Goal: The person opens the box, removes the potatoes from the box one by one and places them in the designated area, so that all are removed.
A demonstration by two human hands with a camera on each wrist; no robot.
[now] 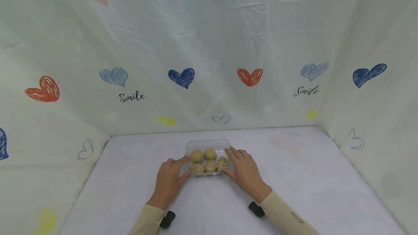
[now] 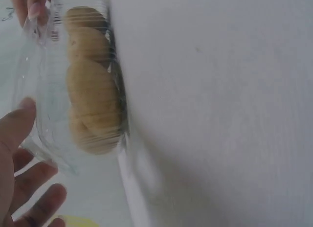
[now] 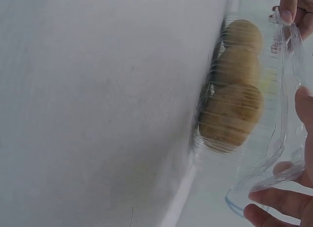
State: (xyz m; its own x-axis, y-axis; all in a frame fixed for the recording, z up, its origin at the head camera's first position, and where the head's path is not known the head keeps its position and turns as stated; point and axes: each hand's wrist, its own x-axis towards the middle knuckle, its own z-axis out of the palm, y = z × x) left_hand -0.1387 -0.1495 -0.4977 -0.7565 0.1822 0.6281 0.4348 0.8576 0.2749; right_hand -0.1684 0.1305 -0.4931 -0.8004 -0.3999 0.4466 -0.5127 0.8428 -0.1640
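Note:
A clear plastic box with ribbed walls stands on the table, holding several round, yellowish-brown potatoes. In the left wrist view, the potatoes show through the near wall. My left hand holds the box's left end, thumb on the near rim and fingers round the corner. At the opposite end, my right hand grips the rim between thumb and fingers. The right wrist view shows the right hand's fingers at the box corner, with potatoes behind the plastic. Whether a lid covers the box I cannot tell.
The table has a white cover. A pale curtain printed with hearts and "Smile" encloses its back and sides. A dark strap piece sits at the left wrist, and another dark piece at the right.

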